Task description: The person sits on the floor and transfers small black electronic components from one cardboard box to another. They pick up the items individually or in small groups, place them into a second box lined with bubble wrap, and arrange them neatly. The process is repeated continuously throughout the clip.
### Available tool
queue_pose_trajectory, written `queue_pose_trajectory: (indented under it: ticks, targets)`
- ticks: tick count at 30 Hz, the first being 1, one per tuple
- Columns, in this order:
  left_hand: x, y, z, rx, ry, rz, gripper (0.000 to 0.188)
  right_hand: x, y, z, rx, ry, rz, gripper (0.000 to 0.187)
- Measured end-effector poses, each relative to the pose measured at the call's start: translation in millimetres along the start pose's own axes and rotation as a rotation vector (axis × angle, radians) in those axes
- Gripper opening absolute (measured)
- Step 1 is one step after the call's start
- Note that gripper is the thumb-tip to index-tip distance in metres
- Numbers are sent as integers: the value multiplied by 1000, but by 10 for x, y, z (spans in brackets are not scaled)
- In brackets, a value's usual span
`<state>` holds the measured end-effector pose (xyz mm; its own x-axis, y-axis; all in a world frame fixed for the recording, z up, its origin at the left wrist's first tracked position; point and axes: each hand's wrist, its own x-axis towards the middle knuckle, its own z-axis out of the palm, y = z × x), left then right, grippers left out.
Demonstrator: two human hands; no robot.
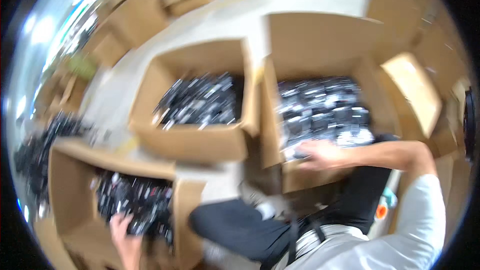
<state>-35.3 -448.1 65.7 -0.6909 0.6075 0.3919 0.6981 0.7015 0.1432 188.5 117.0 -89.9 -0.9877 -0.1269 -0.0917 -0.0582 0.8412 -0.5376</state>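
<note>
My left hand point(124, 230) reaches into the lower-left cardboard box point(70, 190), down at a heap of small black items point(132, 195) with shiny spots. Its fingers touch or nearly touch a glossy dark piece; blur hides whether they grip it. My right hand point(324, 155) is at the near edge of the right cardboard box point(310, 40), its fingers closed around a small dark item point(301, 154). Inside that box, dark pieces in shiny clear wrapping point(325, 105) lie in rough rows. The kind of these pieces is too blurred to make out.
A middle cardboard box point(192, 142) holds a loose pile of dark shiny pieces point(200, 100). Black items point(37, 155) are heaped at the far left. More cartons point(135, 17) stand at the back. My knees are between the boxes; an orange-ended roll point(382, 212) is beside my right leg.
</note>
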Motion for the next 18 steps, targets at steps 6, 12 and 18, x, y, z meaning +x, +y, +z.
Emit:
queue_pose_trajectory:
  ticks: [6,12,18]
  targets:
    - [904,1493,-192,-456,-154,188,27,696,-937,-812,330,607,-654,104]
    - [1551,2732,381,-1218,-346,420,18,39,-1018,-1749,492,494,-649,89]
    - [1964,3239,1221,-1352,-476,260,17,-464,-555,-1851,396,151,-444,63]
